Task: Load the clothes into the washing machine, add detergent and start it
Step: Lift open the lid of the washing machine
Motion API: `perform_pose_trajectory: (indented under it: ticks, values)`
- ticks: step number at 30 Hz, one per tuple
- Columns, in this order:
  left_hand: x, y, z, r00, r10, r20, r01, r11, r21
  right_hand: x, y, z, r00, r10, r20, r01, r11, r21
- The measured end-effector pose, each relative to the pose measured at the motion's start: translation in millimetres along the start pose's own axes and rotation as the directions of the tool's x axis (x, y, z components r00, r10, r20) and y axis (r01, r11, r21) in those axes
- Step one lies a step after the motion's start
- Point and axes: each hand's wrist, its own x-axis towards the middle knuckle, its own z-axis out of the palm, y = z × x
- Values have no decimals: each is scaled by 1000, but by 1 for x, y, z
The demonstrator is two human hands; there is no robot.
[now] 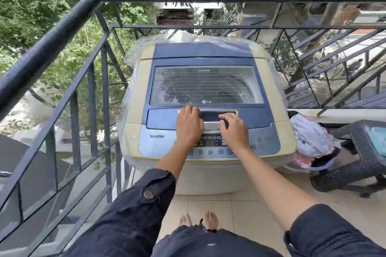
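Observation:
A cream and blue top-loading washing machine (pixel 133 98) stands in the balcony corner, its glass lid (pixel 206 84) lying flat and closed. My left hand (pixel 189 124) and my right hand (pixel 232 128) both rest on the silver lid handle (pixel 211 125) at the lid's front edge, fingers curled over it. The control panel (pixel 211 142) shows between my wrists. A heap of white, pink and dark clothes (pixel 313 142) sits in a basket to the right of the machine. No detergent is in view.
A dark metal railing (pixel 62 27) encloses the balcony on the left and behind the machine. A dark woven stool (pixel 355 165) stands at the right beside the clothes. Clear plastic wrap (pixel 125 115) hangs around the machine's sides. My bare feet stand on pale tiles (pixel 208 204).

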Motion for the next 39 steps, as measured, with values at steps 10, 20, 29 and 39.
perform_pose_trajectory:
  ticks: [10,20,29,39]
  values:
    - [-8,-1,9,999,-23,43,19,995,101,3,-6,0,992,-3,128,30,977,-210]
    - [-8,5,3,999,-37,20,34,989,143,19,-19,-11,914,177,365,-73,957,-281]
    - [2,24,-31,987,-138,-80,144,987,76,41,-42,-44,852,169,495,25,932,-362]
    - [44,53,-88,916,-141,-376,155,988,5,79,-87,-99,943,12,332,82,960,-268]
